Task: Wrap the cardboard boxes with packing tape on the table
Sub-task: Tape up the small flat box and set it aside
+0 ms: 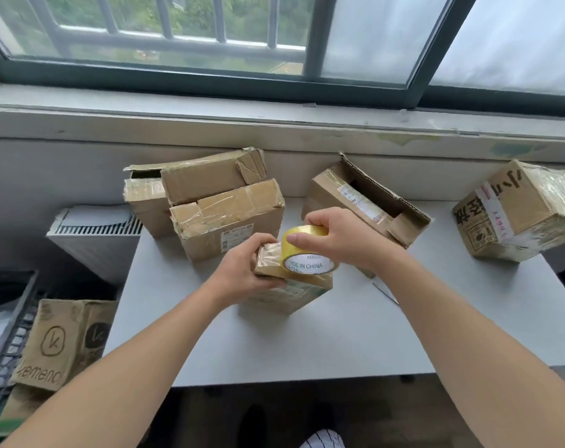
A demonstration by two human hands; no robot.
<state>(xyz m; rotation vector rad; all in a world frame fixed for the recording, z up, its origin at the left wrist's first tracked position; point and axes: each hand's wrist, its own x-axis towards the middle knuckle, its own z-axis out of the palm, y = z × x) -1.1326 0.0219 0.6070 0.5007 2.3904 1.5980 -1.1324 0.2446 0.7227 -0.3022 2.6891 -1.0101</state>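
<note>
- Left grip (242, 270) clasps the left end of the small box (291, 299) on the bench (339, 334).
- Right grip (336, 236) curls over the tape roll (308, 265), which rests atop that box.

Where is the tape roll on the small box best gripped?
Probably on its outer yellow band, from above: the tape roll stands on edge on the small box, core facing the camera, so the right hand spans its width. The left hand holds the box.

Tape roll (307, 265) atop box (284, 300) (on table (339, 344))
</note>
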